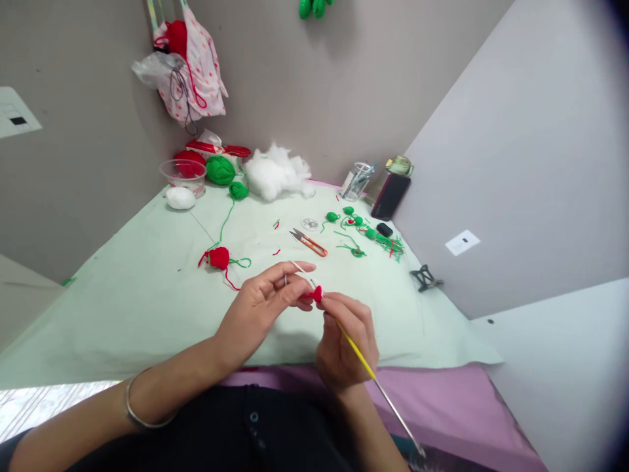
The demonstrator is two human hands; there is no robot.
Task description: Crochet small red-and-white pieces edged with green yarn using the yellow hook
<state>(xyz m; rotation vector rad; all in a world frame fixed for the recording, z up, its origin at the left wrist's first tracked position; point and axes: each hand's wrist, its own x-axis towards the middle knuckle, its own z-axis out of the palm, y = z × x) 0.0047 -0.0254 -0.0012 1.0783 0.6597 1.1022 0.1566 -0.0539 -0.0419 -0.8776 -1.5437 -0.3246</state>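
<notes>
Yellow-handled crochet hook [356, 350], gripped in my right hand [350, 331]; small red crochet piece [318, 294], pinched by my left hand [268, 295]

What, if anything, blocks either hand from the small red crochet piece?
Nothing visible does. The left hand and right hand meet at the small red crochet piece, the right also holding the yellow-handled hook. The orange-handled snips lie beyond, apart from both hands.

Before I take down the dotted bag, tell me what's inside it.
Red yarn shows at the open top of the bag; the cloth hides anything deeper.
</notes>
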